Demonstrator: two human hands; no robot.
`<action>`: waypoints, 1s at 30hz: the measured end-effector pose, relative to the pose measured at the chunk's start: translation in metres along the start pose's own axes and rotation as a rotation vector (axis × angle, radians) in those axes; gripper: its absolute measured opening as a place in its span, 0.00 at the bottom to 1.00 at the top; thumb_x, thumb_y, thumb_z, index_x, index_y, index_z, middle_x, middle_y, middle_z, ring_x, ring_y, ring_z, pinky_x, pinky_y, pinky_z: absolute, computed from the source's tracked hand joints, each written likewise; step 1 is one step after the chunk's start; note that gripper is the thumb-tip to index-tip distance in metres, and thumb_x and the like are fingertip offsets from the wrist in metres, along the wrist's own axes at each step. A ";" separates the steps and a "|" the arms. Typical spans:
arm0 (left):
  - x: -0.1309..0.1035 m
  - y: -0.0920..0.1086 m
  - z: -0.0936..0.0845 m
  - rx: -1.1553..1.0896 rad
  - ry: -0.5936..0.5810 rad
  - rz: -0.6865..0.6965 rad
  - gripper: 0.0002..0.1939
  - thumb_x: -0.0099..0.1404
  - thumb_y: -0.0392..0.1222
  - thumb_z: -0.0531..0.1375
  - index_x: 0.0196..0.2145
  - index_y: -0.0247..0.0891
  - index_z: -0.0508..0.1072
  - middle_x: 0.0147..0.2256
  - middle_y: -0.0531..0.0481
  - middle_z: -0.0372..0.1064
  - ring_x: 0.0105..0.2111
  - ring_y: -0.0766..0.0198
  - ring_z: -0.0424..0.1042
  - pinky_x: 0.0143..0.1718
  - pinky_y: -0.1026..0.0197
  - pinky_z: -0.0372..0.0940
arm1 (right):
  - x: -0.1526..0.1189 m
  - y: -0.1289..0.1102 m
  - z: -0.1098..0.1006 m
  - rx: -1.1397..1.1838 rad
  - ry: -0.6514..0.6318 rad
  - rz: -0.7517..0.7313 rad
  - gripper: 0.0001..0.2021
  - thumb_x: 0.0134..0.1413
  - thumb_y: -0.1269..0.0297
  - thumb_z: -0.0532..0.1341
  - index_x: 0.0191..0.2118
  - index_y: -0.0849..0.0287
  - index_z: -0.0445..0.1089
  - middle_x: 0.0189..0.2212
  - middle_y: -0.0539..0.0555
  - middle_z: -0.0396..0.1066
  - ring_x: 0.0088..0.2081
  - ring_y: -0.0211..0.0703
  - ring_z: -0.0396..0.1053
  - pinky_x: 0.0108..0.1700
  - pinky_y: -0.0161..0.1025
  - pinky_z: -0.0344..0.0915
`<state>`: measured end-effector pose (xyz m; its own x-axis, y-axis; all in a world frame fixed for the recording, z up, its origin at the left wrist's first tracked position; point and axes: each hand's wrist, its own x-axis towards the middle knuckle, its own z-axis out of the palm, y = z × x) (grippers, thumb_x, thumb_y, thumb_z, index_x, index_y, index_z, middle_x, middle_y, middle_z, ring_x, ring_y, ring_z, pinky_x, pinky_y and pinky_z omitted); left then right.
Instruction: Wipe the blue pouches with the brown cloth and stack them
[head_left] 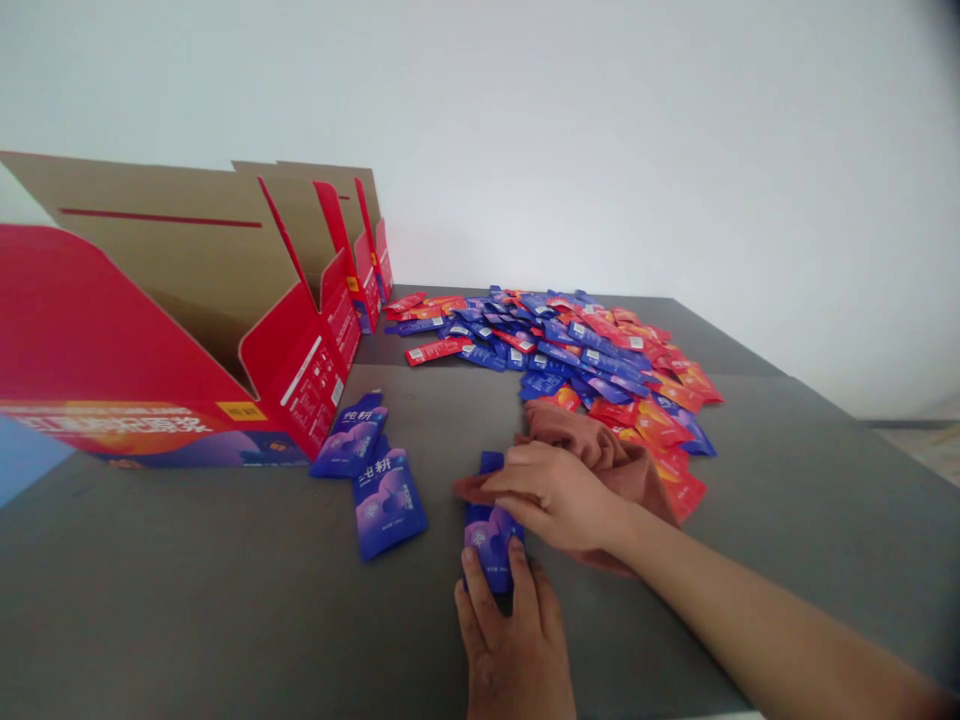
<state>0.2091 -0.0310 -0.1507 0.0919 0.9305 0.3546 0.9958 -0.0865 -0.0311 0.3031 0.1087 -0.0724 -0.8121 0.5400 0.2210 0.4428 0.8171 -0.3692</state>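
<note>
A blue pouch [491, 555] with purple fruit pictures and a narrow spout end lies flat on the table in front of me. My left hand [514, 635] holds it down, fingertips pressed on its lower corners. A reddish-brown cloth [634, 475] is bunched in my right hand [559, 495], whose fingers are closed on it. One fold of the cloth lies across the upper part of the pouch and hides some of it. To the left, two more blue pouches [388, 505] lie printed side up, one overlapping the other.
Several open red cartons [300, 395] stand in a row along the left side of the grey table [247, 590]. A large heap of blue and red-orange pouches [555, 335] spreads across the back and right, reaching the cloth. A white wall [600, 140] rises behind the table.
</note>
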 end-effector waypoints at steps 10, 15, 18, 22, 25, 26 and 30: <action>0.001 -0.002 -0.003 0.014 -0.023 0.014 0.21 0.55 0.29 0.60 0.47 0.43 0.74 0.57 0.48 0.59 0.56 0.29 0.53 0.49 0.35 0.66 | 0.005 0.008 0.004 -0.080 -0.092 0.081 0.11 0.62 0.66 0.54 0.44 0.55 0.72 0.33 0.52 0.68 0.36 0.40 0.64 0.38 0.36 0.56; 0.001 -0.001 -0.002 0.000 -0.025 0.003 0.21 0.55 0.30 0.60 0.47 0.42 0.74 0.56 0.48 0.60 0.56 0.29 0.53 0.48 0.34 0.66 | 0.004 0.021 0.002 -0.128 -0.041 0.162 0.12 0.63 0.64 0.53 0.43 0.56 0.73 0.33 0.53 0.68 0.35 0.40 0.64 0.36 0.36 0.55; 0.001 0.000 -0.002 0.010 -0.015 -0.004 0.21 0.55 0.30 0.60 0.47 0.43 0.74 0.56 0.48 0.61 0.56 0.30 0.54 0.49 0.35 0.66 | 0.002 0.012 -0.001 -0.064 -0.039 0.050 0.11 0.63 0.65 0.53 0.44 0.57 0.73 0.32 0.53 0.68 0.35 0.40 0.64 0.37 0.36 0.55; 0.001 0.000 -0.002 0.016 -0.025 0.007 0.23 0.55 0.30 0.59 0.49 0.44 0.73 0.54 0.48 0.62 0.55 0.32 0.57 0.49 0.35 0.66 | 0.001 -0.007 -0.003 0.019 -0.152 -0.128 0.11 0.62 0.64 0.54 0.42 0.56 0.73 0.33 0.52 0.69 0.36 0.41 0.64 0.39 0.37 0.56; 0.000 -0.001 -0.002 0.024 -0.026 0.012 0.23 0.55 0.31 0.59 0.49 0.44 0.73 0.54 0.48 0.61 0.55 0.32 0.57 0.48 0.35 0.66 | 0.002 -0.008 0.000 0.003 -0.194 -0.095 0.11 0.63 0.65 0.53 0.42 0.55 0.73 0.34 0.52 0.69 0.36 0.40 0.64 0.39 0.37 0.56; 0.000 -0.001 -0.001 0.025 -0.021 0.014 0.22 0.55 0.32 0.59 0.48 0.44 0.73 0.55 0.48 0.60 0.55 0.31 0.56 0.48 0.35 0.66 | 0.003 -0.005 0.001 -0.005 -0.185 -0.063 0.11 0.63 0.65 0.53 0.43 0.55 0.73 0.34 0.52 0.69 0.36 0.40 0.64 0.39 0.37 0.56; 0.000 -0.001 -0.001 0.016 -0.010 0.013 0.21 0.55 0.30 0.59 0.46 0.43 0.74 0.57 0.49 0.59 0.56 0.29 0.53 0.48 0.35 0.66 | 0.004 0.016 0.004 -0.062 -0.108 0.074 0.11 0.63 0.64 0.54 0.44 0.55 0.73 0.34 0.53 0.68 0.37 0.40 0.65 0.38 0.36 0.56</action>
<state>0.2080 -0.0306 -0.1499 0.1048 0.9330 0.3444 0.9944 -0.0931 -0.0505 0.3050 0.1229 -0.0810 -0.8108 0.5773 0.0959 0.5230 0.7884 -0.3239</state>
